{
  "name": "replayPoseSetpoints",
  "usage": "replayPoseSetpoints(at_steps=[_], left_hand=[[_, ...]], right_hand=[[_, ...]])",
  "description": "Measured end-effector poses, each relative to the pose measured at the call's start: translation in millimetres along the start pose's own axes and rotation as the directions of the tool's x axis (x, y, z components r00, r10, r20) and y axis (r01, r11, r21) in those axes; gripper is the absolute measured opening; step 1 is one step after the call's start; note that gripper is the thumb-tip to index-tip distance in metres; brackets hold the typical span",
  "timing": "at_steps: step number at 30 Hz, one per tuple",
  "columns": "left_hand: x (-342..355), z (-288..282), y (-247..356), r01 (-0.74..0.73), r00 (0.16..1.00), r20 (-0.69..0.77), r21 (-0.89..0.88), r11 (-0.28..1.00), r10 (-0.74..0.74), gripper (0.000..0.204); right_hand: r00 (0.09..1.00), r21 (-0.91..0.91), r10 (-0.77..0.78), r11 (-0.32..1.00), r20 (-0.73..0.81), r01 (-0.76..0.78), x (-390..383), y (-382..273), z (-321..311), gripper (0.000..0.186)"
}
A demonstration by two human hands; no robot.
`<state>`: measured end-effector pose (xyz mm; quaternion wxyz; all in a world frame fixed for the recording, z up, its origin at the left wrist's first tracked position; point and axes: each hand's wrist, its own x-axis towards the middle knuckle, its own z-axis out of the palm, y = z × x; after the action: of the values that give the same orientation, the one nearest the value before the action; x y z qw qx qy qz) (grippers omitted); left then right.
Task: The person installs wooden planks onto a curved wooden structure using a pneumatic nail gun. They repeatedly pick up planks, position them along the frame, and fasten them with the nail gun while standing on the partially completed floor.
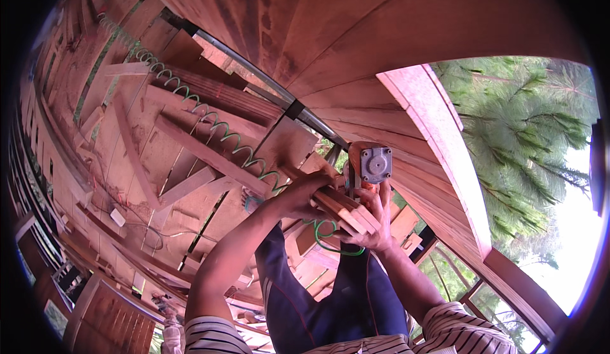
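Note:
Several short wooden pieces (346, 210), stacked side by side, are held in front of me above my legs. My left hand (316, 187) is closed at their far left end. The fingers of my right hand (376, 224) curl around their near right end, with the fingertips reaching up beside a nail gun. This nail gun (376, 165) has an orange body and a grey square cap, and stands just beyond both hands. Its handle is hidden, so which hand supports it does not show. A green air hose (324, 234) loops beneath the wood.
A coiled green hose (190, 95) stretches from the far left across a slatted wooden floor (143, 157). Loose boards (210, 157) lie scattered there. A large curved plank wall (381, 30) rises at the right. Another person's arm (171, 328) shows at the lower left.

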<state>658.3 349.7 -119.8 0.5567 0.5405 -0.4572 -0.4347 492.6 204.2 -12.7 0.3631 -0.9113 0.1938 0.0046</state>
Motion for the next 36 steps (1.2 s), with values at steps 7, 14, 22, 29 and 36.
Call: replayPoseSetpoints(at_steps=[7, 14, 22, 29, 36], left_hand=[[8.7, -19.7, 14.5, 0.111, 0.994, -0.012, -0.034, 0.993, -0.111, 0.050], [82.3, -82.3, 23.5, 0.263, 0.963, 0.088, -0.081, 0.961, -0.256, 0.067], [81.3, -64.5, -28.6, 0.294, 0.934, -0.210, -0.007, 0.956, -0.289, 0.096], [62.7, -25.9, -23.6, 0.200, 0.819, -0.574, 0.281, 0.939, -0.003, 0.098], [46.7, -19.8, -25.2, 0.247, 0.813, -0.582, 0.312, 0.917, -0.021, 0.104]], right_hand=[[0.967, 0.065, 0.175, 0.984, -0.186, -0.166, -21.2, -7.8, -2.3, 0.090], [0.921, 0.159, 0.352, 0.932, -0.169, -0.326, -89.2, 3.3, -13.5, 0.061], [0.842, 0.488, 0.539, 0.732, 0.014, -0.476, -128.8, -0.1, -15.3, 0.056], [0.798, 0.499, 0.601, 0.681, 0.038, -0.536, -96.4, -13.3, -26.7, 0.052], [0.764, 0.554, 0.643, 0.617, 0.053, -0.559, -90.3, 1.2, -25.2, 0.050]])
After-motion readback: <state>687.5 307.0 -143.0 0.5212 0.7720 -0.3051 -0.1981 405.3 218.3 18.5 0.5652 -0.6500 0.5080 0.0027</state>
